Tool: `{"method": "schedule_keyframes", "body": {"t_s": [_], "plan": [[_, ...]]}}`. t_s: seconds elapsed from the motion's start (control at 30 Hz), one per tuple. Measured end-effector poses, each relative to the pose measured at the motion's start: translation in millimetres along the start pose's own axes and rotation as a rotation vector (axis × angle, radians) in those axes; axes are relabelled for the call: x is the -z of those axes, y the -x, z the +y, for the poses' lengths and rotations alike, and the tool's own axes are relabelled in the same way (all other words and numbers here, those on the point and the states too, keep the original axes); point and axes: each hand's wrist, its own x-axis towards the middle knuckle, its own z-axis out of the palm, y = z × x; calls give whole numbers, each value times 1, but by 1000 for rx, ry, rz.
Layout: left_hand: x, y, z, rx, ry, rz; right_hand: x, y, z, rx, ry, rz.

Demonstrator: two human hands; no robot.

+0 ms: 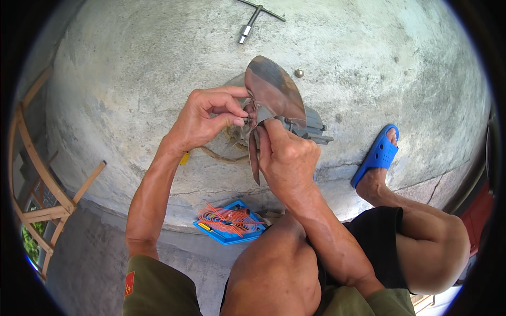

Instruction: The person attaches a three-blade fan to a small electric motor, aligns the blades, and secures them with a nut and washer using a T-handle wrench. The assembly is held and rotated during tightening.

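A shiny metal fan blade assembly stands upright in the middle, with one broad blade pointing up and another down. My left hand is at the left side of its hub, thumb and forefinger pinched on a small dark fastener; whether it is a nut or a bolt cannot be made out. My right hand is closed on the fan blade assembly close to the hub, its fingertips partly hidden behind the metal. Behind the blades lies a grey motor, largely covered by them and my right hand.
A T-handle socket wrench lies on the concrete floor at the far side. A round metal knob sits near the upper blade. By my knee is a blue tray with an orange wire grille. A wooden frame stands left.
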Motion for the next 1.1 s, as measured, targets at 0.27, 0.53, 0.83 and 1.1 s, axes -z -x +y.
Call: {"method": "schedule_keyframes", "body": {"t_s": [0.27,0.53,0.83,1.1], "plan": [[2,0,-1,-4,-23,-21,1,-2,-1,-14,-9,-27],[-7,2,-9,-54,26,38,46,2,9,-23,-156,12],[-10,11,-10,-91,-57,53,55,-125,70,-165,-210,129],[-15,12,-5,-127,-117,69,-37,-249,69,519,357,-71]]}}
